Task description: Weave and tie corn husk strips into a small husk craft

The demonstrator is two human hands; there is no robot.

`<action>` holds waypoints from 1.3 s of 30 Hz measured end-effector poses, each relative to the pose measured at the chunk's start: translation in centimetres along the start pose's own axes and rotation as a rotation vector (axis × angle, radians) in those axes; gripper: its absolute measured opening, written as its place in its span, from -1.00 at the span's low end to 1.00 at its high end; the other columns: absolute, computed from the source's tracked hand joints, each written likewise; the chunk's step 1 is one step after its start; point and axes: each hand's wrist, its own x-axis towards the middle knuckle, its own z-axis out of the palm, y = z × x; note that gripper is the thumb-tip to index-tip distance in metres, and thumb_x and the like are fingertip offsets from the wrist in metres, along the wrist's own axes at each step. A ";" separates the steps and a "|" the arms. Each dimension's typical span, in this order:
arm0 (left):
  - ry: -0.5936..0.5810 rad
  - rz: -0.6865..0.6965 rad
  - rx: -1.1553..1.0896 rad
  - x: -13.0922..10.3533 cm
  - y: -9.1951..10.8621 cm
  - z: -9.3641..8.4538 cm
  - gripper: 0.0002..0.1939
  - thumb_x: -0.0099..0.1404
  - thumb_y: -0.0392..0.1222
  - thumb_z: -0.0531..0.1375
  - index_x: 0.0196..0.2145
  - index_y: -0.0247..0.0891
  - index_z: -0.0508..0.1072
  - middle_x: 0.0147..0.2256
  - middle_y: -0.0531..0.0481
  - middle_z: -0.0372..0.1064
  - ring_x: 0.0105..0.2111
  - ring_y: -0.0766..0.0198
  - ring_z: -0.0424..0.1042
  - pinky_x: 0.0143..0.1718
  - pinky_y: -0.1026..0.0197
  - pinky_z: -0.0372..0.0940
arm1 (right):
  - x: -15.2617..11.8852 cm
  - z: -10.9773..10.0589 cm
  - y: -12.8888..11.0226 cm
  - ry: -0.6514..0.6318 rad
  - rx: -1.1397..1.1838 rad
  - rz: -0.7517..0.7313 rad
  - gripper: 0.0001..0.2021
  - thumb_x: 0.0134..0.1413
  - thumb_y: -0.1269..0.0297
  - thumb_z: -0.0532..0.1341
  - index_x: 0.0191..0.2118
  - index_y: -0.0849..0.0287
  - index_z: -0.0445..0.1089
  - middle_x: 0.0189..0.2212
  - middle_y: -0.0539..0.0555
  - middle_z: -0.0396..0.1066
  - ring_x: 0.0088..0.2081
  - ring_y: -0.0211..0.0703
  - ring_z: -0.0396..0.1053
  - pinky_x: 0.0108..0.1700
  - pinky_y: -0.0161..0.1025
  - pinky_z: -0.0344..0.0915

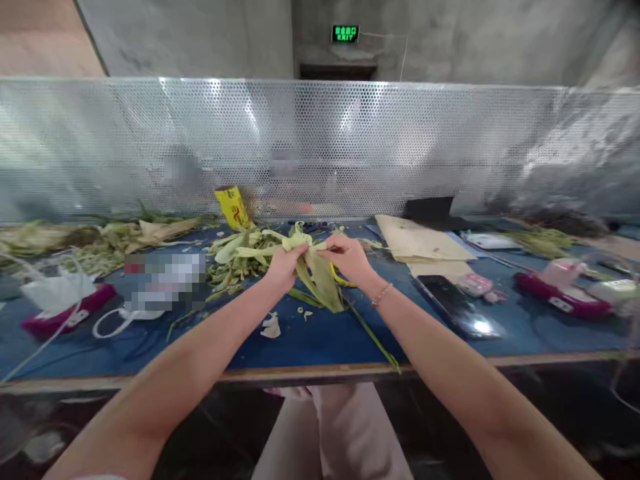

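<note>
The pale green leaf [323, 283], at the dial's centre above the blue tabletop [325, 340], looks partway worked: bunched at the top, its broad lower end hanging loose, with left hand [284, 265] and right hand [353, 259] both pinching it (fingers partly hide the bunching). Leafy scraps [240, 263] remain heaped between nine and ten o'clock. Room for moving seems best towards six, up to the wooden edge [320, 371], while the phone [453, 303] limits it just past three and the perforated screen [310, 153] at twelve.

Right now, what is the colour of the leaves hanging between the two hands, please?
The leaves are pale yellowish green, as the head view shows.
</note>
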 end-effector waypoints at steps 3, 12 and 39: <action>0.056 -0.007 -0.052 0.3 0.6 -0.2 -0.91 -0.08 -0.37 0.21 -0.57 -0.34 0.32 -0.69 0.09 0.31 -0.70 0.38 0.29 -0.62 0.30 0.26 | 0.0 -0.7 -1.0 -0.109 0.094 0.008 -0.86 -0.30 0.33 0.29 -0.64 0.23 0.31 -0.60 -0.07 0.23 -0.52 -0.39 0.17 -0.42 -0.35 0.14; 0.188 -0.040 -0.120 1.8 0.8 -1.5 -0.94 0.00 -0.39 0.18 -0.55 -0.35 0.33 -0.67 0.10 0.30 -0.68 0.42 0.30 -0.55 0.33 0.29 | -0.4 -1.4 -2.5 -0.228 0.559 0.162 -0.88 -0.42 0.34 0.37 -0.63 0.16 0.41 -0.61 -0.07 0.34 -0.52 -0.40 0.27 -0.39 -0.36 0.24; 0.351 -0.144 -0.334 2.8 2.0 -1.9 -0.81 0.21 -0.29 -0.06 -0.50 -0.29 0.27 -0.63 0.04 0.24 -0.62 0.36 0.29 -0.53 0.31 0.26 | -0.5 -1.0 0.0 -0.441 -0.238 0.362 -0.63 -0.22 0.13 0.25 -0.24 0.24 0.36 -0.26 0.15 0.38 -0.25 -0.15 0.34 -0.16 -0.17 0.25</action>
